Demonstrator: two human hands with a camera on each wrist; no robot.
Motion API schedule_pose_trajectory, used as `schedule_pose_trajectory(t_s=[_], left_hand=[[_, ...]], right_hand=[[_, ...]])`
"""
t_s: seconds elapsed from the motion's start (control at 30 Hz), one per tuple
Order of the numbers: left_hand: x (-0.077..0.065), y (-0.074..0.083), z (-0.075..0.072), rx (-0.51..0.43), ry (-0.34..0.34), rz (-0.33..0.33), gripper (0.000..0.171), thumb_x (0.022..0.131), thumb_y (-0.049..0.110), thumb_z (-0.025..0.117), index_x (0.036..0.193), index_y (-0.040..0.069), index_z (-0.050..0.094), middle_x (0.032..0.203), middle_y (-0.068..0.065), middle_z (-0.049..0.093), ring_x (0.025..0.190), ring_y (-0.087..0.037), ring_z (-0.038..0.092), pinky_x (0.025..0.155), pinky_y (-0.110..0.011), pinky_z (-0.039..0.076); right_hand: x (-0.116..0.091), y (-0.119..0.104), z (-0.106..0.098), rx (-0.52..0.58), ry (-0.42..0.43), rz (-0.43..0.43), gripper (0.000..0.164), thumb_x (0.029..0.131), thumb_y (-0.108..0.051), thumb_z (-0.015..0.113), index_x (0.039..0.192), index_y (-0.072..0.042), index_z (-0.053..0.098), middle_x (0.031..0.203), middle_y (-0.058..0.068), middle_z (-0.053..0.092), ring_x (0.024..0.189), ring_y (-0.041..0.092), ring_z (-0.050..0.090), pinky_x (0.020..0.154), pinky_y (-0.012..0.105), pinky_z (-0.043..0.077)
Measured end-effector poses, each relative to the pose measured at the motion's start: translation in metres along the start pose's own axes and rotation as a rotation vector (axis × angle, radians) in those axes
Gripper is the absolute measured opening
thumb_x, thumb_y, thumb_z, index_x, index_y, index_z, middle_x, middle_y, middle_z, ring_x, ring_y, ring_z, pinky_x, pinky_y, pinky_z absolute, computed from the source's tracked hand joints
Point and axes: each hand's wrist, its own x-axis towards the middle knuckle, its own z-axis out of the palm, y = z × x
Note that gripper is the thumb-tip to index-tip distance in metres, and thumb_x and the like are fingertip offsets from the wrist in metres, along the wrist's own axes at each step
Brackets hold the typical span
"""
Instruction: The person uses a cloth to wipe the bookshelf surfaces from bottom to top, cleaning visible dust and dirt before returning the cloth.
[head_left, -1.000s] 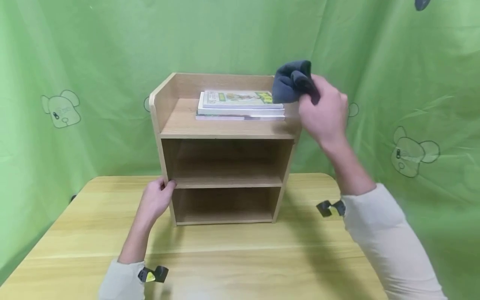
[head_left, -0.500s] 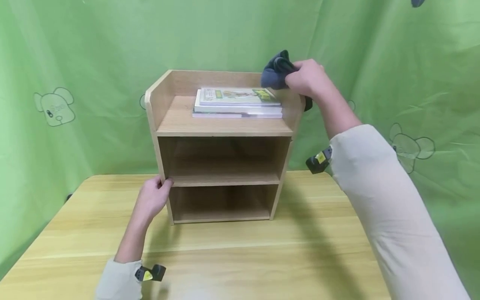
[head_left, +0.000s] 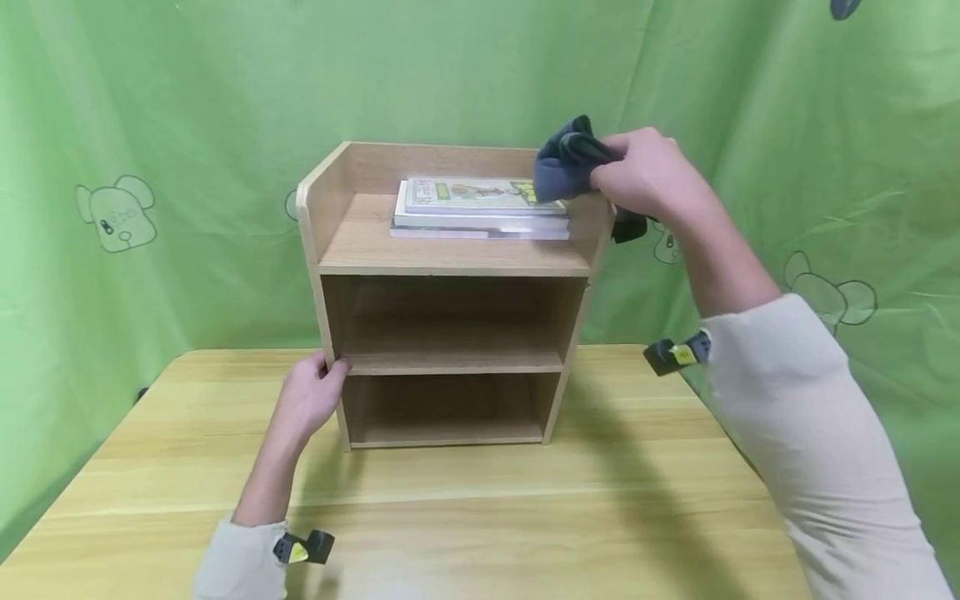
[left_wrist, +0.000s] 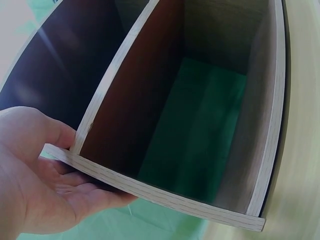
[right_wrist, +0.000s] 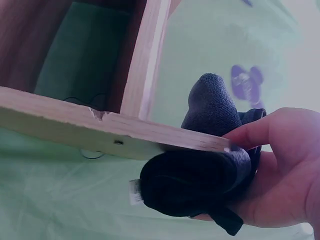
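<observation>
A light wooden shelf unit [head_left: 450,271] stands on the table. My left hand [head_left: 311,393] grips its left side panel [left_wrist: 150,191], thumb inside by the middle board and fingers behind the panel. At the top right, my right hand [head_left: 645,171] holds a dark blue-grey cloth [head_left: 568,162] against the right side panel. In the right wrist view the cloth [right_wrist: 192,182] is folded over both faces of that panel's edge, pinched between thumb and fingers, with a small white tag hanging off it. Some right fingers are hidden behind the panel and cloth.
A small stack of books [head_left: 480,208] lies on the top shelf, its right end overlapped by the cloth. The wooden table [head_left: 465,525] extends in front of the unit. A green curtain [head_left: 225,100] with cartoon outlines hangs behind and at the sides.
My right hand has carried the cloth from above the right panel onto its top edge, going up and inward, then slightly back down and right. The left hand keeps its grip.
</observation>
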Motion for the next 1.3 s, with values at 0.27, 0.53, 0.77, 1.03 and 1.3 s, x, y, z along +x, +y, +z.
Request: schedule_pose_trajectory(t_s=[0.27, 0.53, 0.77, 1.03, 1.3], left_hand=[[0.000, -0.001, -0.001, -0.009, 0.006, -0.015, 0.033, 0.104, 0.030, 0.046, 0.079, 0.008, 0.049, 0.065, 0.001, 0.041, 0.055, -0.012, 0.036, 0.046, -0.025, 0.033], [0.000, -0.002, 0.000, -0.024, 0.006, -0.017, 0.033, 0.104, 0.030, 0.046, 0.078, 0.009, 0.047, 0.064, 0.002, 0.041, 0.053, -0.012, 0.035, 0.045, -0.024, 0.032], [-0.001, 0.000, 0.000, -0.029, 0.014, -0.021, 0.032, 0.104, 0.029, 0.047, 0.078, 0.010, 0.046, 0.064, 0.002, 0.041, 0.053, -0.011, 0.035, 0.045, -0.024, 0.031], [-0.001, 0.000, 0.000, -0.039, 0.014, -0.028, 0.033, 0.103, 0.029, 0.047, 0.077, 0.010, 0.044, 0.063, 0.002, 0.040, 0.053, -0.011, 0.035, 0.044, -0.023, 0.031], [0.000, 0.000, 0.000, -0.038, 0.026, -0.018, 0.033, 0.103, 0.028, 0.048, 0.075, 0.011, 0.045, 0.061, 0.003, 0.039, 0.053, -0.011, 0.035, 0.044, -0.024, 0.030]], right_hand=[[-0.039, 0.009, 0.020, 0.034, 0.237, -0.129, 0.042, 0.092, -0.013, 0.052, 0.131, -0.013, 0.067, 0.121, 0.021, 0.069, 0.096, 0.037, 0.063, 0.071, 0.044, 0.053], [-0.053, 0.036, 0.081, 0.272, 0.696, -0.354, 0.041, 0.089, -0.002, 0.056, 0.126, -0.009, 0.070, 0.122, 0.013, 0.073, 0.093, 0.036, 0.073, 0.078, 0.042, 0.059], [-0.051, 0.065, 0.141, 0.344, 0.964, -0.594, 0.045, 0.086, 0.007, 0.060, 0.128, -0.005, 0.068, 0.132, 0.013, 0.068, 0.113, 0.035, 0.070, 0.093, 0.044, 0.059], [-0.059, 0.091, 0.183, 0.362, 0.996, -0.640, 0.038, 0.091, -0.006, 0.071, 0.128, 0.002, 0.065, 0.129, 0.014, 0.070, 0.112, 0.034, 0.070, 0.094, 0.038, 0.057], [-0.072, 0.121, 0.221, 0.328, 0.900, -0.626, 0.039, 0.085, -0.002, 0.066, 0.124, 0.005, 0.065, 0.120, 0.018, 0.072, 0.101, 0.037, 0.073, 0.082, 0.043, 0.060]])
